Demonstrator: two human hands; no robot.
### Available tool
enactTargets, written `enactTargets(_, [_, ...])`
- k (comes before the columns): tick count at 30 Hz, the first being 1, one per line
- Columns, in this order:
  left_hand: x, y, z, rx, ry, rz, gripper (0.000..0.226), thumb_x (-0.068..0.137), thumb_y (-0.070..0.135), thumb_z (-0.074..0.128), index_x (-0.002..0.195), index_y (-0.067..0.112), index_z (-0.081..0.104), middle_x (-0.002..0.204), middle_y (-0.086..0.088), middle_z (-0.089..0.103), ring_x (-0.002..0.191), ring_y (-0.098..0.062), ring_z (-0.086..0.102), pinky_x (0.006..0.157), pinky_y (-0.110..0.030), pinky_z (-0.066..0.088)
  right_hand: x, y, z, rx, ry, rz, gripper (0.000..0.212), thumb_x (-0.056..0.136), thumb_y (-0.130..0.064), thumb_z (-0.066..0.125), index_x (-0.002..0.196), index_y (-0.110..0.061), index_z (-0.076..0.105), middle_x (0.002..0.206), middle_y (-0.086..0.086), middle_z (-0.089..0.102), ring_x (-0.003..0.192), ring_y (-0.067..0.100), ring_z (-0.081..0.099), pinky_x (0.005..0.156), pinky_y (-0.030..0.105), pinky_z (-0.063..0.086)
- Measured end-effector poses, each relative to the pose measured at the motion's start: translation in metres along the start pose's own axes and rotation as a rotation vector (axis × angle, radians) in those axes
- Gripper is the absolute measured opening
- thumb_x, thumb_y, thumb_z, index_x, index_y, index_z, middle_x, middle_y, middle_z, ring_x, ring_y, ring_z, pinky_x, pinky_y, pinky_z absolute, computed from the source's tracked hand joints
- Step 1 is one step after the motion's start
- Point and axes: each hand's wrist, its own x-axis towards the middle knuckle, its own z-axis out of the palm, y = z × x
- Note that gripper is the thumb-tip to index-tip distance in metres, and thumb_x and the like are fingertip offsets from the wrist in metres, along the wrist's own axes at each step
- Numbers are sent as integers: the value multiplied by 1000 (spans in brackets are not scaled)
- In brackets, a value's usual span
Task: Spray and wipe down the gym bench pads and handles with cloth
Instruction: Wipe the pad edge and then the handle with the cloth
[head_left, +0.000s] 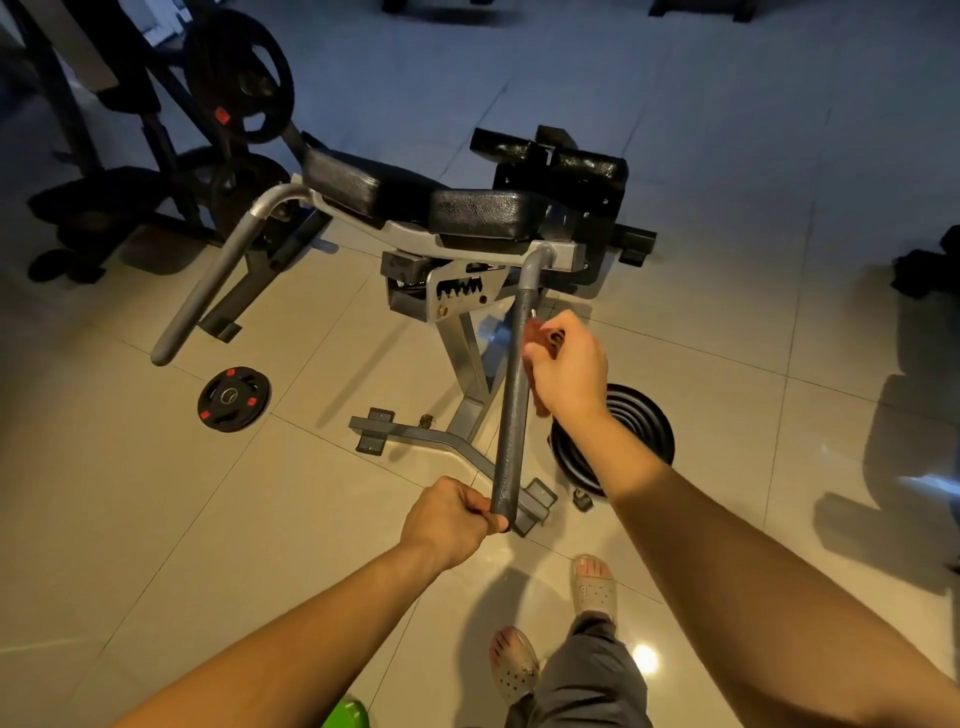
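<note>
Left hand (452, 519) grips the near end of the handle (514, 395), fingers curled round the bar's tip. Right hand (569, 369) sits just right of the handle, partway up it, fingers curled; something small and dark shows inside the curl and a bit of metal pokes out above the knuckles, but I cannot tell what it holds, or whether it touches the bar. No cloth is plainly in view.

The pads (483, 213) lie beyond the handle's far end, on the bench frame. A second handle (208, 291) runs well left of this one. A green thing (347, 714), cut off by the edge, lies on the floor (727, 312) on the near side of the handle; it may be the sprayer. One plate (234, 399) lies left of the handle, and a stack of plates (639, 431) lies right of it.

The step in hand looks like the handle's turn: the left hand steadies it while the right works along it. The next move likely calls for a firm rub down the bar's whole length and round its underside, then a shift of the left hand's grip so the covered tip gets wiped too.
</note>
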Motion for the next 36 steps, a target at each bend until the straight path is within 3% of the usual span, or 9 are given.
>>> enactTargets(3, [1, 2, -2, 49, 4, 12, 18, 74, 31, 91, 85, 23, 79, 83, 8, 75, 84, -11, 69, 82, -34, 58, -16, 2, 0, 2, -16, -24, 19, 91, -22, 68, 91, -31, 52, 97, -12, 58, 90, 12, 62, 78, 39, 58])
enactTargets(6, [2, 4, -3, 95, -8, 57, 13, 74, 32, 89, 79, 24, 81, 74, 6, 74, 76, -14, 68, 75, -35, 57, -82, 22, -3, -56, -127, -107, 22, 88, -11, 73, 91, -24, 56, 96, -12, 55, 89, 5, 55, 79, 27, 51])
enactTargets(9, [0, 7, -6, 174, -15, 94, 14, 76, 37, 87, 79, 25, 81, 70, 6, 73, 73, -17, 67, 71, -35, 55, -113, 32, -9, -78, -199, -174, 22, 86, -9, 75, 94, -21, 58, 96, -13, 54, 89, 7, 55, 79, 31, 53])
enactTargets(15, [-5, 16, -5, 350, 50, 103, 36, 75, 51, 86, 99, 25, 76, 91, 10, 70, 85, -13, 64, 71, -30, 50, 14, -3, -7, -64, -28, -139, 22, 93, -15, 71, 111, -22, 61, 111, -5, 66, 108, 17, 62, 92, 38, 56])
enactTargets(20, [-6, 24, -12, 366, 12, 66, 34, 73, 45, 89, 94, 22, 76, 92, 7, 74, 87, -14, 67, 80, -33, 57, 43, -10, -1, -214, 20, -199, 23, 95, -14, 67, 118, -19, 69, 111, -3, 64, 110, 19, 59, 96, 41, 53])
enactTargets(26, [-6, 32, -14, 382, -10, 36, 27, 73, 40, 90, 81, 24, 70, 92, 3, 74, 83, -15, 67, 76, -29, 55, -68, 23, -13, -363, -280, -484, 30, 90, -6, 61, 114, -20, 72, 102, -2, 58, 97, 21, 55, 77, 40, 55])
enactTargets(29, [-9, 35, -12, 370, -8, 37, 29, 74, 41, 90, 86, 22, 72, 91, 4, 73, 83, -14, 67, 73, -29, 54, -57, 19, -24, -449, -357, -589, 26, 94, -15, 58, 115, -21, 71, 104, 0, 56, 98, 21, 54, 75, 42, 56])
enactTargets(33, [-12, 37, -3, 349, 6, 57, 31, 74, 45, 88, 94, 22, 79, 81, 9, 71, 73, -8, 63, 62, -27, 50, 38, -8, -19, -464, -182, -437, 22, 100, -27, 57, 117, -22, 70, 112, 1, 54, 105, 19, 54, 78, 25, 48])
enactTargets(36, [-10, 36, -1, 338, 0, 57, 28, 75, 44, 88, 94, 24, 81, 79, 8, 71, 71, -7, 62, 61, -26, 48, 74, -14, -10, -491, -104, -329, 23, 100, -23, 60, 120, -20, 71, 113, 6, 55, 108, 25, 53, 84, 33, 51])
